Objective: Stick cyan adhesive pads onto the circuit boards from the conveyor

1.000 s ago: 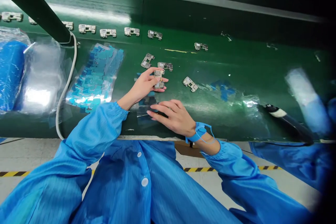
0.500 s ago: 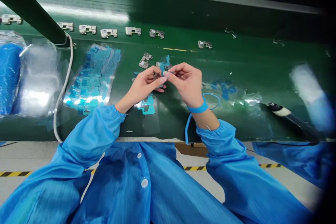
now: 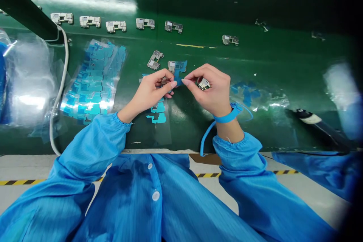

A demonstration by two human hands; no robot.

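Note:
My left hand (image 3: 151, 90) is closed on a small metal part (image 3: 165, 80), held just above the green belt (image 3: 255, 56). My right hand (image 3: 211, 90) pinches a blue sticker (image 3: 178, 72) at that part, fingertips nearly meeting the left thumb. A second metal part (image 3: 203, 84) shows against the right palm. A clear sheet with blue stickers (image 3: 157, 111) lies under my hands. A blue wrist strap (image 3: 228, 115) with a coiled cord sits on my right wrist.
A row of metal parts (image 3: 116, 25) lies along the far belt, with two more (image 3: 154, 59) near my hands. A stack of sticker sheets (image 3: 92, 83) and plastic bags (image 3: 27, 79) sit left. A black-handled tool (image 3: 312, 119) and another person's blurred sleeve (image 3: 340, 94) are right.
My right hand rose from the sheet by the belt edge to meet the left hand, bringing a blue sticker to the metal part. The view shifted slightly left and down.

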